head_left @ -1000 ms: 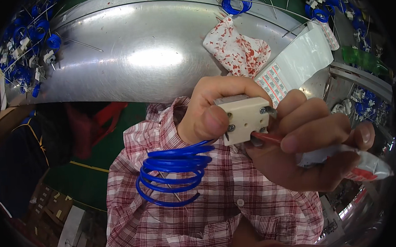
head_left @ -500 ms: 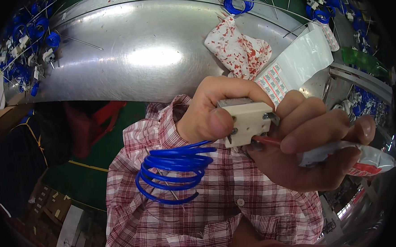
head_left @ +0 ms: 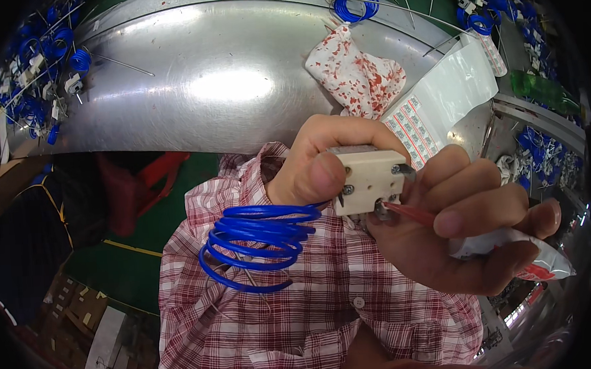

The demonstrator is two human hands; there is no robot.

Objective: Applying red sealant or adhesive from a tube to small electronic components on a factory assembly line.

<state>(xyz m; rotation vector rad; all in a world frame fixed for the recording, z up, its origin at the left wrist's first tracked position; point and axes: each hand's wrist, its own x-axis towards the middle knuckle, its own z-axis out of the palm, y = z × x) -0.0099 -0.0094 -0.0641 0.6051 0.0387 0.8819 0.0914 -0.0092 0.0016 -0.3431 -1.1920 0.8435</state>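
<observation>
My left hand is closed around a small cream-coloured thermostat block, thumb on its near face and forefinger across its top. Metal terminals and screws show on that face. Off the block's left side hangs a loose coil of blue tubing, with a thin metal rod through it. My right hand grips a soft squeeze tube, white and red, whose body passes behind the fingers. Its pointed red nozzle meets the block's lower right corner by a screw; whether it touches, I cannot tell.
A shiny metal bench curves across the top. On it lie a red-stained white cloth and a sheet of labels. Blue-coiled thermostats pile up at the far left and far right. Another person's dark clothing shows at left.
The tube has tilted and its rear end has dropped slightly; more of the red nozzle shows at the block's corner. The block and coil have shifted a little. Another person's arm appears at the left edge.
</observation>
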